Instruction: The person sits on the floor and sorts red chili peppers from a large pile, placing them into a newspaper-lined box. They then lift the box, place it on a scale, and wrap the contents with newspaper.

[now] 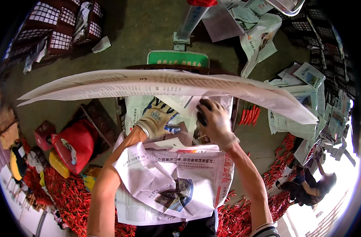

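Both my hands wear pale work gloves with dark coated fingers and reach into a crate (pixel 235 114) lined with newspaper. My left hand (pixel 158 118) rests on the lining with its fingers and thumb spread. Beside it, my right hand (pixel 216 122) has bent fingers closed at the edge of a folded newspaper flap (pixel 183 104); its fingertips are partly hidden. A large newspaper sheet (pixel 168 85) stands up along the far side and arches across the view. Another printed sheet (pixel 148 170) hangs over the near side, between my forearms and body. The crate's contents are mostly covered.
Beyond the crate stands a scale column (pixel 190 23) with a green panel (pixel 178 58). Red chillies (pixel 65 197) lie heaped around me, with a small bunch (pixel 250 115) at right. A red sack (pixel 75 144), stacked crates (pixel 62 23), newspaper piles (pixel 301 94) and a crouching person (pixel 311 185) surround the spot.
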Available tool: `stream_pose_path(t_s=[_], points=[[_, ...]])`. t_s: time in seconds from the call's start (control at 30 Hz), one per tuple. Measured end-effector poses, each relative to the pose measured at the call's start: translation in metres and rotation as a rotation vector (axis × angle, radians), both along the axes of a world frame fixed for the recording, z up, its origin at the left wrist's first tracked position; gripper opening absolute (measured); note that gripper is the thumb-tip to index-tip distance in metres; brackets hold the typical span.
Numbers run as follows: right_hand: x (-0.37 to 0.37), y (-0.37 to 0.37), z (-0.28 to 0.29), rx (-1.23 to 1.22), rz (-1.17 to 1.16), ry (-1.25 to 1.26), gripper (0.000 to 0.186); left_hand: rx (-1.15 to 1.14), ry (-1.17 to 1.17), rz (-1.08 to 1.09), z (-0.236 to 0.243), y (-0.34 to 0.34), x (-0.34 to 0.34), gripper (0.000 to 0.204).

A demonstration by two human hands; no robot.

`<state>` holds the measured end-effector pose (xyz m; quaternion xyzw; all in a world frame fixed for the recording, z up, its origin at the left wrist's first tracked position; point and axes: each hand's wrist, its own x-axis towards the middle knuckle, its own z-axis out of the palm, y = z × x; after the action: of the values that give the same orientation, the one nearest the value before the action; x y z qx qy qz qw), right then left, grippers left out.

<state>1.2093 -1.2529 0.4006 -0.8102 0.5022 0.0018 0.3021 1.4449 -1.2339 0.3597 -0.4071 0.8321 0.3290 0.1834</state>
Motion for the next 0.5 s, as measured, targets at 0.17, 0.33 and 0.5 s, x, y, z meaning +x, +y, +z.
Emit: stream_pose_path(t_s=[0.17, 0.33, 0.5], points=[[-0.045, 0.018, 0.176, -0.581, 0.043, -0.088, 0.047, 0.147, -0.163, 0.043, -0.008, -0.008, -0.013, 0.081], [-0.079, -0.009, 0.224, -0.602, -0.122, 0.17, 0.047, 0.041, -0.172, 0.053, -0.006, -0.004, -0.02, 0.08], [-0.069, 0.004, 0.174, -0.068, 0.306, 0.29, 0.051, 0.206, -0.02, 0.146, 0.022, -0.007, -0.001, 0.075]])
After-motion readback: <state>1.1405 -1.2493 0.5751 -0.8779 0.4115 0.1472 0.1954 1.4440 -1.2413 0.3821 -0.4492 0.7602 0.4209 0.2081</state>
